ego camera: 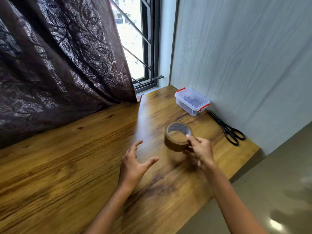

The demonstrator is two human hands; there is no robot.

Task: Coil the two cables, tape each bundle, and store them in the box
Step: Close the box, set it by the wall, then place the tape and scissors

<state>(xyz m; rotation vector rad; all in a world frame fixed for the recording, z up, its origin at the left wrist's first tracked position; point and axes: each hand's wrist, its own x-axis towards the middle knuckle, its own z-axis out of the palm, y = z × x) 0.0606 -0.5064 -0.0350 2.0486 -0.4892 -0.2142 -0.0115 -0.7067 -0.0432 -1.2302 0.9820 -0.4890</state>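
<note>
The right hand (200, 149) grips a round brown tape roll (177, 137) above the grainy wooden table (67, 166); the left hand (133, 162) hovers with fingers spread, empty. A lidded clear plastic box (192, 101) with red latches sits by the wall, black scissors (228, 129) beside it.

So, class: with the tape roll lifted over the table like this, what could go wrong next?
The right hand pinches the tape roll only at its rim, so it might slip and drop onto the table. The scissors lie near the table's right edge, where a reaching arm might knock them off.
</note>
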